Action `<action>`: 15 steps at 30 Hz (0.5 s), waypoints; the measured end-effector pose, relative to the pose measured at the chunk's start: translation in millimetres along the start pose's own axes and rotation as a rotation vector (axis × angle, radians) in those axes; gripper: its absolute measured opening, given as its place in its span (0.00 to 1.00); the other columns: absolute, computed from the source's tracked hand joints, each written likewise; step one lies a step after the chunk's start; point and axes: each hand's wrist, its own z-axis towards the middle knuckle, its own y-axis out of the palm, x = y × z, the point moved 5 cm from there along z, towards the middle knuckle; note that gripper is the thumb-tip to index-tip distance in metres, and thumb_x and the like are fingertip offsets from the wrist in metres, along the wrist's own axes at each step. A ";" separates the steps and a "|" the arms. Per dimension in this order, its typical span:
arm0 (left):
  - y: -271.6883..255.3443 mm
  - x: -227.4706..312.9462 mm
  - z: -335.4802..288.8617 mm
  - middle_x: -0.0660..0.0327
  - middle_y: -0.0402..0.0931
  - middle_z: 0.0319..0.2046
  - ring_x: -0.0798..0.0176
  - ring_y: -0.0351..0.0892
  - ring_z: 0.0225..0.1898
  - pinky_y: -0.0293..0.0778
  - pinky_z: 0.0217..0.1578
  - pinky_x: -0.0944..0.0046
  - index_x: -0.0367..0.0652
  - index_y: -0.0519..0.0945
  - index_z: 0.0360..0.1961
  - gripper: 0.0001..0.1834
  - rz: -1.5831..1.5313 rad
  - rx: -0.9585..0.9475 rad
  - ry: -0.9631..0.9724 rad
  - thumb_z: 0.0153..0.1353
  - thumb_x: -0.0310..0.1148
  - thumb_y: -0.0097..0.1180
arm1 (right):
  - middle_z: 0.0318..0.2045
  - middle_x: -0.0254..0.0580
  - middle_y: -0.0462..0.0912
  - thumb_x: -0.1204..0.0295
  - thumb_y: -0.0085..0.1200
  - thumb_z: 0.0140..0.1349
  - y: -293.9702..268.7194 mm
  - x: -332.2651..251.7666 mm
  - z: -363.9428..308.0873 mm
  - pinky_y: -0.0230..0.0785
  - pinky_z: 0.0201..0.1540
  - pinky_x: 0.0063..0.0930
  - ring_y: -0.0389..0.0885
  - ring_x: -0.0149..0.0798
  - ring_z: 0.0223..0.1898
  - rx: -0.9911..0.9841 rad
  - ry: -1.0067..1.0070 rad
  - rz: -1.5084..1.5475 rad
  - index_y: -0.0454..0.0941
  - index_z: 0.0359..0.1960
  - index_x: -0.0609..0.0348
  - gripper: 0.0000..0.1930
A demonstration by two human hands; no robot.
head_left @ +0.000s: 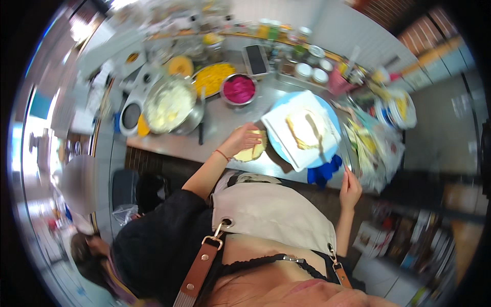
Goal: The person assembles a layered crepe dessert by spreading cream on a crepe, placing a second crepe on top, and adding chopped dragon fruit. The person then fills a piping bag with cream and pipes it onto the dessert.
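My left hand (244,140) is at the counter's front edge, its fingers over a flat, pale slice of bread (251,149) and seemingly gripping its edge. To its right, a blue round stand (276,110) carries a white square board (304,100). On that board lies a bread slice (307,129) with a browned edge, covered in white spread, with a dark streak of shadow across it. My right hand (350,189) is off the counter at the right, fingers pinched round a thin, pale, narrow utensil (348,168). Blur hides the utensil's exact kind.
Left of centre stand a large metal bowl of white creamy mix (171,105), a dish of yellow shreds (212,78) and a bowl of magenta food (239,89). A phone (255,60) lies behind. Blue cloth-like material (325,171) and a plastic bag (381,153) crowd the right side.
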 end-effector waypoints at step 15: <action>-11.5 25.5 -181.9 0.70 0.65 0.22 0.77 0.65 0.21 0.64 0.23 0.73 0.41 0.70 0.40 0.10 0.224 0.759 0.809 0.74 0.36 0.42 | 0.41 0.42 0.84 0.64 0.43 0.74 278.2 -269.2 49.9 0.71 0.42 0.19 0.80 0.28 0.38 -0.825 0.227 1.256 0.71 0.58 0.63 0.18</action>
